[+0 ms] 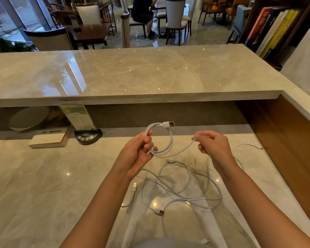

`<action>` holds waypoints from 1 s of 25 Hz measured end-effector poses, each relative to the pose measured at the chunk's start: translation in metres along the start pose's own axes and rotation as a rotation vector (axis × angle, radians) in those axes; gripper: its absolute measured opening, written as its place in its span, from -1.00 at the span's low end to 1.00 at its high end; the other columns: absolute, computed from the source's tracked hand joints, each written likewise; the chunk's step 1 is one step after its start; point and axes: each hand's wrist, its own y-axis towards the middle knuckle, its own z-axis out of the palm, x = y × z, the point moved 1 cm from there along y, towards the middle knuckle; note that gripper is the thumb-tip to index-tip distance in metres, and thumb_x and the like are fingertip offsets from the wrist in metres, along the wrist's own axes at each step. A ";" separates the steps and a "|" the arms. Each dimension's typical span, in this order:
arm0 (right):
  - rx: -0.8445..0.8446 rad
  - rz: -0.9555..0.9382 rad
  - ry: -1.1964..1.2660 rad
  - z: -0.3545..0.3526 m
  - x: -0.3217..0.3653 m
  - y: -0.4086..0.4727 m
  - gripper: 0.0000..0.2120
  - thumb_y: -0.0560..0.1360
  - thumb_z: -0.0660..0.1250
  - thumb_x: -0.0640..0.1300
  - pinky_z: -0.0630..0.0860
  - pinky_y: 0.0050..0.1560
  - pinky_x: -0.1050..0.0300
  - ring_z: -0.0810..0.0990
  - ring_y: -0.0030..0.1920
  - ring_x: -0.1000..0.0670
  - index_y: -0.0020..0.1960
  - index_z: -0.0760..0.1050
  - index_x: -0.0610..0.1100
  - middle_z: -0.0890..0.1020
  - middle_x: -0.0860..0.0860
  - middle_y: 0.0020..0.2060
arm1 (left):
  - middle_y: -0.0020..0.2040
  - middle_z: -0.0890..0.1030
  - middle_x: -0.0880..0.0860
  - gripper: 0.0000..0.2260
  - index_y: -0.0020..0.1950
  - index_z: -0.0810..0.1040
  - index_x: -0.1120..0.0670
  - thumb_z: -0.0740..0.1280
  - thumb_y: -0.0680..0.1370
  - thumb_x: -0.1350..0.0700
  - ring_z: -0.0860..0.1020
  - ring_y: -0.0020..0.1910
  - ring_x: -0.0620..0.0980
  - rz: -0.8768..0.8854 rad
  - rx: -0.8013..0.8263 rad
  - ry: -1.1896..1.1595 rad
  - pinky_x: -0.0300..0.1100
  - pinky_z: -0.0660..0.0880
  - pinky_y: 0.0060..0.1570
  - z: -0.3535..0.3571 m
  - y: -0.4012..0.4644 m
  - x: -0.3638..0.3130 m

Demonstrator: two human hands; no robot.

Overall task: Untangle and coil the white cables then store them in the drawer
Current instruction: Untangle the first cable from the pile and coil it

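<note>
A white cable (164, 140) is held in the air above the marble worktop (43, 176), wound into a small loop with its USB plug (167, 124) at the top. The left hand (140, 154) pinches the loop between thumb and curled fingers; the right hand (211, 145) pinches the strand that runs out of the loop. Below both hands, more white cables (183, 190) lie tangled on the worktop, several plugs showing. Farther left sit a book (48, 139) and a round black device (87, 136), under a raised marble counter (132, 74).
</note>
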 end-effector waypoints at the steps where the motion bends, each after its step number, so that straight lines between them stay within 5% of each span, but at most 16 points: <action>1: -0.034 0.007 0.069 0.002 0.005 0.003 -0.82 0.41 0.40 -0.28 0.42 -0.46 0.28 0.44 -0.48 0.09 0.01 0.55 -0.23 0.60 -0.09 -0.32 | -0.41 0.44 -0.02 -0.82 -0.02 0.51 0.18 0.12 0.60 0.19 0.39 -0.49 -0.17 -0.012 0.012 0.041 -0.28 0.54 -0.33 0.001 0.000 0.005; 4: 0.045 0.081 0.259 0.004 0.018 0.008 -0.70 0.44 0.35 -0.37 0.44 -0.49 0.36 0.44 -0.48 0.11 0.15 0.46 -0.20 0.60 -0.12 -0.24 | -0.41 0.43 -0.02 -0.83 -0.02 0.50 0.18 0.13 0.60 0.19 0.39 -0.49 -0.17 -0.020 0.005 0.072 -0.28 0.54 -0.32 -0.001 0.000 0.011; 9: 0.340 -0.153 -0.473 0.014 0.021 -0.006 -0.80 0.48 0.28 -0.37 0.44 -0.51 0.33 0.49 -0.57 0.15 0.02 0.60 -0.20 0.61 -0.01 -0.41 | -0.41 0.41 -0.02 -0.83 -0.07 0.48 0.17 0.12 0.60 0.20 0.35 -0.49 -0.16 -0.022 0.019 0.097 -0.28 0.48 -0.35 0.000 0.002 0.006; 13: 0.459 -0.271 -0.349 0.025 0.019 -0.017 -0.74 0.52 0.14 -0.39 0.49 -0.37 0.23 0.54 -0.41 0.03 -0.01 0.58 -0.20 0.61 -0.14 -0.31 | -0.41 0.40 0.00 -0.82 -0.10 0.48 0.17 0.11 0.60 0.21 0.34 -0.50 -0.16 -0.070 0.022 0.043 -0.29 0.46 -0.37 0.005 0.003 0.014; 16: 0.467 -0.292 -0.060 0.030 0.010 -0.027 -0.59 0.50 0.16 -0.41 0.53 -0.24 0.13 0.54 -0.28 -0.04 0.18 0.31 0.04 0.55 -0.11 -0.21 | -0.42 0.39 0.00 -0.82 -0.12 0.47 0.18 0.12 0.60 0.22 0.32 -0.53 -0.16 -0.088 -0.034 -0.056 -0.30 0.46 -0.40 0.005 0.007 0.017; 18: 0.437 -0.427 -0.091 0.035 0.001 -0.032 -0.44 0.46 0.29 -0.37 0.56 -0.16 0.11 0.54 -0.23 -0.02 0.14 0.21 0.23 0.51 -0.03 -0.20 | -0.44 0.40 0.01 -0.82 -0.12 0.47 0.19 0.12 0.60 0.23 0.32 -0.53 -0.16 -0.095 -0.068 -0.101 -0.30 0.46 -0.40 0.007 0.008 0.020; 25: 0.149 -0.763 -0.255 0.043 -0.007 -0.034 -0.87 0.50 0.23 -0.14 0.39 -0.29 0.36 0.46 -0.28 0.13 -0.09 0.42 0.10 0.48 0.12 -0.21 | -0.47 0.42 0.01 -0.81 -0.11 0.48 0.22 0.11 0.61 0.22 0.32 -0.54 -0.16 -0.110 -0.091 -0.158 -0.30 0.47 -0.38 0.014 0.009 0.021</action>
